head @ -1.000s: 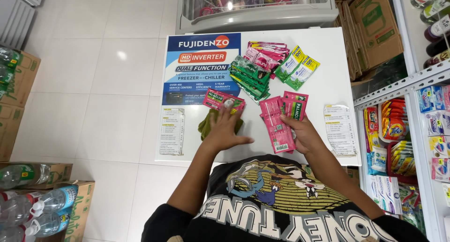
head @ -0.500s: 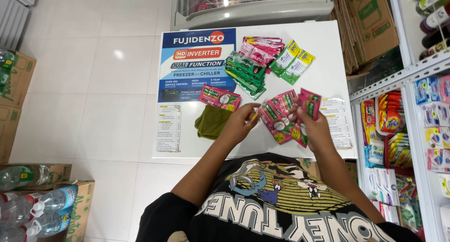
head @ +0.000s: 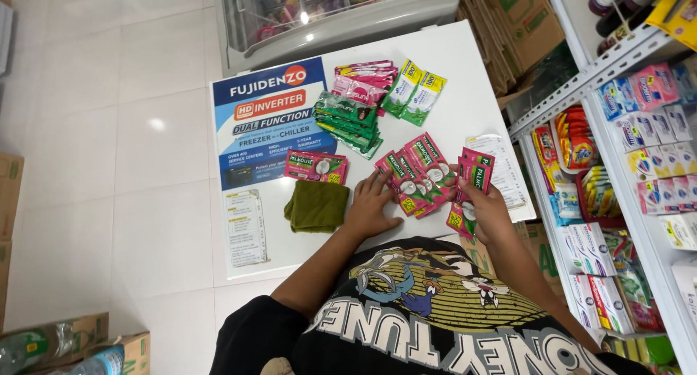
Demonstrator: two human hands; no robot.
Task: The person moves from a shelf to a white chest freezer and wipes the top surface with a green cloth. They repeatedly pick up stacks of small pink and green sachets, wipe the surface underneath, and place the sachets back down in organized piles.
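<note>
My left hand [head: 372,204] rests on the white freezer lid [head: 465,77], its fingers pressing the left end of a strip of pink sachets [head: 417,173] fanned out on the lid. My right hand [head: 488,209] grips the other end of the pink sachets [head: 472,173], lifted slightly above the lid near its front edge. A single pink sachet [head: 316,166] lies flat left of my left hand. Just below it sits a folded olive green cloth [head: 317,206].
Farther back on the lid lie a stack of green sachets [head: 350,121], pink sachets [head: 363,81] and yellow-green sachets [head: 414,92]. A blue sticker [head: 268,121] covers the lid's left part. A shelf rack with goods [head: 624,164] stands right; cardboard boxes [head: 530,26] behind; a glass-top freezer [head: 327,12] beyond.
Both hands shifted right. My left hand left the green cloth and single sachet and now presses the pink strip. My right hand has raised its end of the strip.
</note>
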